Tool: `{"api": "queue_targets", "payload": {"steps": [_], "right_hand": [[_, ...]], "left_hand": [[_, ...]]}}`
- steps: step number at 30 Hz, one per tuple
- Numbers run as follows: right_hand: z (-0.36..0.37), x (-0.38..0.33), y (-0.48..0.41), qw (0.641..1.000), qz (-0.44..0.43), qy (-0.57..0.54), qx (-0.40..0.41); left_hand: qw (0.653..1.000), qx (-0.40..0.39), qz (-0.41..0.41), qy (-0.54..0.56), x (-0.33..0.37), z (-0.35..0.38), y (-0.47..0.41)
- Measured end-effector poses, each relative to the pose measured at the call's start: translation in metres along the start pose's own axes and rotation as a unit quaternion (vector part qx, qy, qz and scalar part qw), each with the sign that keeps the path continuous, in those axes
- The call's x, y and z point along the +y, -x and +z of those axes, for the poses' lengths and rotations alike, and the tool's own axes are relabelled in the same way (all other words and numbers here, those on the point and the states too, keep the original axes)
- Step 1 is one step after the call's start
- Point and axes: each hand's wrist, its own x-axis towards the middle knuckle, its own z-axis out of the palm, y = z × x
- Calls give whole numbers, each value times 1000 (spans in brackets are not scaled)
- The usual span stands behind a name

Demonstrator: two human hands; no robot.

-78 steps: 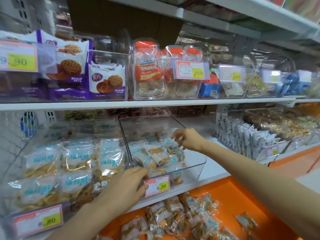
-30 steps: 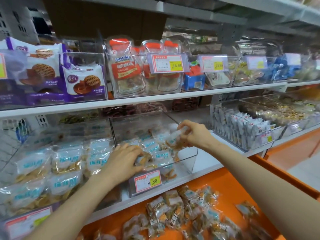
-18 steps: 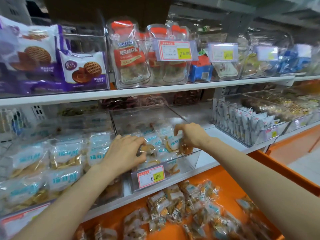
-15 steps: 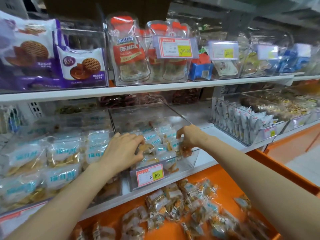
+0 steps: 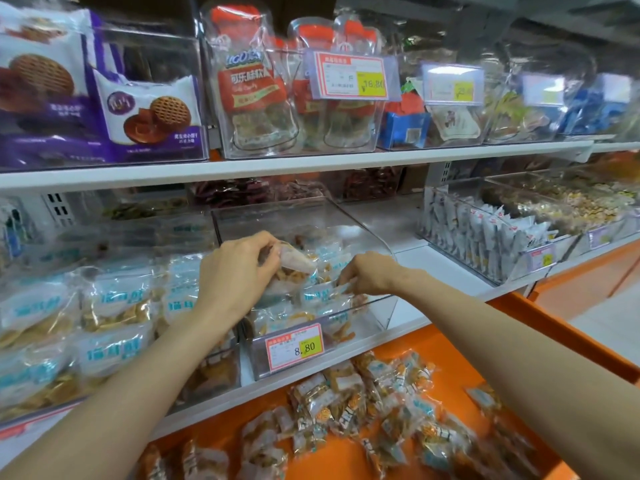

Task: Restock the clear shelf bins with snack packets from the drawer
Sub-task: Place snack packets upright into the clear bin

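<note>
Above the clear bin (image 5: pixel 375 318) the left hand (image 5: pixel 237 271) pinches a packet (image 5: pixel 296 262), seemingly light and crinkly, best held by its seam; the right hand (image 5: pixel 372 274) pinches a second packet (image 5: pixel 329 293) inside.

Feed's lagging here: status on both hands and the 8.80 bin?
Left hand grips raised packet over clear bin. Right hand pinches front packet inside it. Nothing in the way.

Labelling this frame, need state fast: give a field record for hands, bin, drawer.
left hand: pinches a snack packet held over the clear bin
right hand: fingers down among packets in the bin, grip unclear
clear bin: partly filled, price tag reads 8.80
orange drawer: open below the shelf, loose packets inside
</note>
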Motion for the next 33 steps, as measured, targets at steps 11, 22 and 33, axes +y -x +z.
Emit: {"api": "queue_targets", "payload": {"steps": [11,22,33], "right_hand": [[-10,5,-5,993,5,-108,-56],[-14,4,-9,981,67,-176,-46],[-49,-15,41,802,59,-590,-67]], "left_hand": [[997,19,-58,42,3,-6,-1],[953,-55,-146,262,10,-2,-2],[959,-84,59,264,35,9,7]]}}
